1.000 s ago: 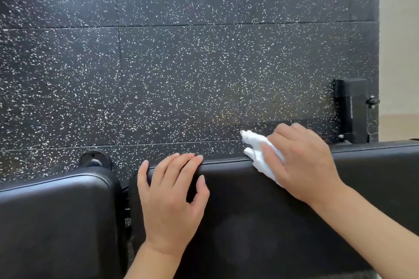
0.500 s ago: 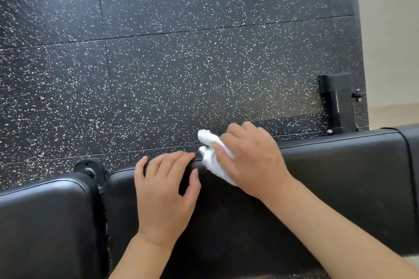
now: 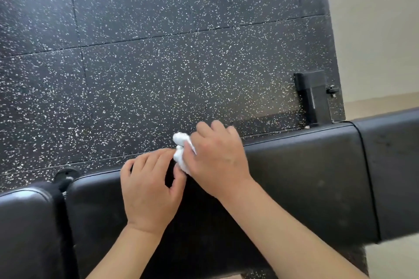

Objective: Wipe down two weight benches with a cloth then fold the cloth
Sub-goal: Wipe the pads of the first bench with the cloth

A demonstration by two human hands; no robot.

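A person leans over a black padded bench point(image 3: 294, 176), the right hand point(image 3: 217, 163) bunching a white cloth point(image 3: 181, 152) against the pad's far top edge, where the upholstery meets its seam. The right fingers point(image 3: 204, 129) are curled over the wad and clamped on it, so that only a crumpled lobe shows at the thumb side; gripped small like this, the cloth can be pressed hard along the narrow rim rather than spread over the flat. The left hand point(image 3: 148, 190) rests just beside it, its fingers point(image 3: 145, 163) bent over the same edge and slightly apart, the thumb touching or nearly touching the cloth; the hold appears meant to steady the pad and brace the body while the other hand scrubs. To the left, across a narrow gap, sits the end of a second pad point(image 3: 27, 222), with a round black fitting point(image 3: 65, 175) behind the gap; whether it belongs to the same bench or another cannot be told from here. A further section point(image 3: 392, 172) continues to the right past a stitched seam. Beyond lies speckled rubber floor point(image 3: 158, 52), with a black upright post point(image 3: 314, 97) at the far right. The wiping looks well under way on this pad, and the folding is not yet begun.
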